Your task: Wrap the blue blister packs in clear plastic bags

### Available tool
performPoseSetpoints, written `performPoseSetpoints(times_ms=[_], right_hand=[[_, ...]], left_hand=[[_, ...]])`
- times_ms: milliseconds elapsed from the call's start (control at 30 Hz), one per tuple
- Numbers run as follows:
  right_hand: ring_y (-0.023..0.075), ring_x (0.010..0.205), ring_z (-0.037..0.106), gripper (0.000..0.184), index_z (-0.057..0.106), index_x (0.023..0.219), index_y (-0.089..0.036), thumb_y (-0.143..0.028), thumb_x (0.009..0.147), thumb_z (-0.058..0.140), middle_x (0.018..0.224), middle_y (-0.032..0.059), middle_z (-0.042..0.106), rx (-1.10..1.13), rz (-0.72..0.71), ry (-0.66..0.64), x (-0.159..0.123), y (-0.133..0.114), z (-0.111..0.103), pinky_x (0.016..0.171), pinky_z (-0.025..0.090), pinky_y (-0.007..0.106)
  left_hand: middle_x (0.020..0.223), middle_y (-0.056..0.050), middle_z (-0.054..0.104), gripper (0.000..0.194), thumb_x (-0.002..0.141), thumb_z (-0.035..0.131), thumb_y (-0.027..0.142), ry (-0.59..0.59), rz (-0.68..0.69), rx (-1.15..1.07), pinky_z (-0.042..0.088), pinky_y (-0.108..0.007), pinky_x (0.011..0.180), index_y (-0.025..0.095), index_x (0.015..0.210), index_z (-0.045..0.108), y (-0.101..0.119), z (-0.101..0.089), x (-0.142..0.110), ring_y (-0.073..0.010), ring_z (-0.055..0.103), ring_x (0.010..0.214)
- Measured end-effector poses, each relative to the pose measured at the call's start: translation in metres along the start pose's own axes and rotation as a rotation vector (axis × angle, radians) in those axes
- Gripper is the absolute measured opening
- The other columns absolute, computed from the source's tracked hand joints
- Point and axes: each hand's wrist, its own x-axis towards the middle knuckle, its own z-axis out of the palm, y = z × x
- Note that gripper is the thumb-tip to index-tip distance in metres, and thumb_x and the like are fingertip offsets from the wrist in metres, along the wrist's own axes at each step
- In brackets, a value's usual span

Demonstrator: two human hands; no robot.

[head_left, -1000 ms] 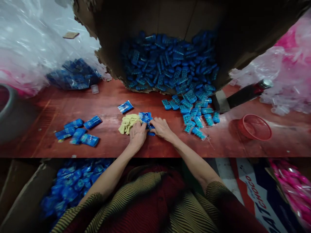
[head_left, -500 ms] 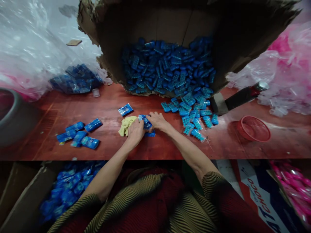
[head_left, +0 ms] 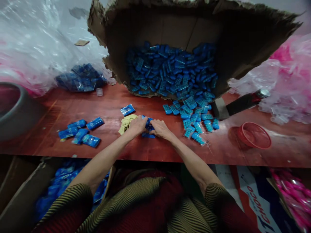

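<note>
My left hand (head_left: pixel 136 126) and my right hand (head_left: pixel 159 128) meet at the middle of the red table (head_left: pixel 155 147), both closed on a small stack of blue packets (head_left: pixel 147 124). A heap of pale yellow rubber bands (head_left: pixel 125 123) lies just left of my left hand. One single blue packet (head_left: pixel 127 110) rests behind the bands. A spill of blue blister packs (head_left: pixel 194 118) lies on the table to the right of my right hand, running out of a torn cardboard box (head_left: pixel 116 42) full of the same packs.
Several banded blue bundles (head_left: pixel 79 132) lie at the left. A red mesh basket (head_left: pixel 254 135) and a dark tool (head_left: pixel 240 103) sit at the right. Clear plastic bags (head_left: pixel 36 42) pile behind. Below the table edge stands a box of blue packets (head_left: pixel 60 187).
Both hands stay on the blue packets and have drawn closer together, gripping the stack from either side. The camera has tilted slightly, so the scene sits lower.
</note>
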Motion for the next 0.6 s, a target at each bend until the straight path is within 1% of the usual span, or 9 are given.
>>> performPoseSetpoints(times_ms=[100, 200, 300, 367, 400, 467, 533, 567, 600], right_hand=[[0.0245, 0.098, 0.055, 0.031, 0.056, 0.108, -0.016, -0.034, 0.083, 0.059, 0.108, 0.0108, 0.064, 0.002, 0.032, -0.002, -0.004, -0.006, 0.002, 0.078, 0.035, 0.033], [0.0240, 0.099, 0.056, 0.025, 0.060, 0.105, -0.018, -0.033, 0.085, 0.056, 0.106, 0.0100, 0.065, 0.030, 0.039, 0.044, -0.006, -0.004, 0.008, 0.079, 0.036, 0.032], [0.0213, 0.095, 0.058, 0.021, 0.061, 0.102, -0.018, -0.028, 0.086, 0.055, 0.103, 0.0085, 0.067, 0.227, 0.002, 0.155, -0.006, 0.006, 0.014, 0.081, 0.039, 0.031], [0.0182, 0.089, 0.059, 0.019, 0.061, 0.101, -0.018, -0.026, 0.086, 0.052, 0.099, 0.0054, 0.067, 0.457, -0.079, 0.232, -0.006, 0.014, 0.017, 0.080, 0.041, 0.028], [0.0169, 0.087, 0.060, 0.019, 0.061, 0.101, -0.018, -0.025, 0.087, 0.050, 0.096, 0.0040, 0.068, 0.569, -0.116, 0.269, -0.006, 0.016, 0.018, 0.080, 0.042, 0.027], [0.0156, 0.084, 0.060, 0.022, 0.059, 0.103, -0.017, -0.025, 0.087, 0.047, 0.095, 0.0032, 0.067, 0.729, -0.131, 0.354, -0.007, 0.014, 0.021, 0.079, 0.044, 0.027], [0.0156, 0.084, 0.061, 0.027, 0.056, 0.110, -0.017, -0.025, 0.087, 0.044, 0.099, 0.0044, 0.066, 0.791, -0.066, 0.472, -0.010, 0.005, 0.027, 0.077, 0.046, 0.026], [0.0157, 0.083, 0.061, 0.030, 0.054, 0.114, -0.017, -0.025, 0.088, 0.042, 0.101, 0.0053, 0.066, 0.791, -0.026, 0.537, -0.012, -0.003, 0.030, 0.076, 0.046, 0.026], [0.0159, 0.082, 0.062, 0.032, 0.052, 0.117, -0.017, -0.026, 0.090, 0.039, 0.103, 0.0062, 0.066, 0.771, 0.006, 0.594, -0.014, -0.011, 0.033, 0.074, 0.047, 0.026]], left_hand=[[0.112, -0.016, 0.055, 0.050, 0.075, 0.060, 0.040, 0.045, 0.005, -0.005, 0.044, -0.035, 0.073, 0.016, 0.118, 0.050, -0.001, 0.005, -0.004, -0.0290, 0.058, 0.094], [0.106, -0.014, 0.058, 0.039, 0.076, 0.060, 0.040, 0.111, 0.005, -0.040, 0.043, -0.034, 0.071, 0.016, 0.107, 0.056, -0.001, 0.013, -0.010, -0.0284, 0.059, 0.091], [0.097, -0.011, 0.060, 0.020, 0.080, 0.054, 0.033, 0.212, 0.037, -0.171, 0.043, -0.033, 0.070, 0.018, 0.092, 0.060, -0.002, 0.021, -0.013, -0.0256, 0.059, 0.088], [0.087, -0.008, 0.061, 0.014, 0.082, 0.049, 0.029, 0.274, 0.076, -0.364, 0.043, -0.031, 0.068, 0.019, 0.082, 0.059, -0.003, 0.026, -0.014, -0.0219, 0.059, 0.082], [0.079, -0.006, 0.060, 0.015, 0.083, 0.048, 0.029, 0.284, 0.093, -0.501, 0.043, -0.030, 0.065, 0.019, 0.078, 0.057, -0.003, 0.028, -0.014, -0.0195, 0.059, 0.076], [0.062, -0.001, 0.055, 0.017, 0.083, 0.046, 0.032, 0.237, 0.086, -0.858, 0.040, -0.025, 0.054, 0.019, 0.074, 0.053, -0.001, 0.032, -0.014, -0.0147, 0.055, 0.057], [0.052, 0.004, 0.048, 0.018, 0.083, 0.043, 0.036, 0.169, 0.001, -1.236, 0.034, -0.022, 0.042, 0.020, 0.077, 0.049, 0.003, 0.035, -0.014, -0.0114, 0.047, 0.042], [0.049, 0.006, 0.046, 0.018, 0.083, 0.043, 0.037, 0.160, -0.067, -1.391, 0.030, -0.021, 0.039, 0.020, 0.079, 0.049, 0.007, 0.037, -0.014, -0.0104, 0.043, 0.038], [0.049, 0.007, 0.045, 0.017, 0.082, 0.045, 0.037, 0.183, -0.132, -1.509, 0.028, -0.021, 0.038, 0.020, 0.080, 0.048, 0.011, 0.038, -0.015, -0.0097, 0.040, 0.036]])
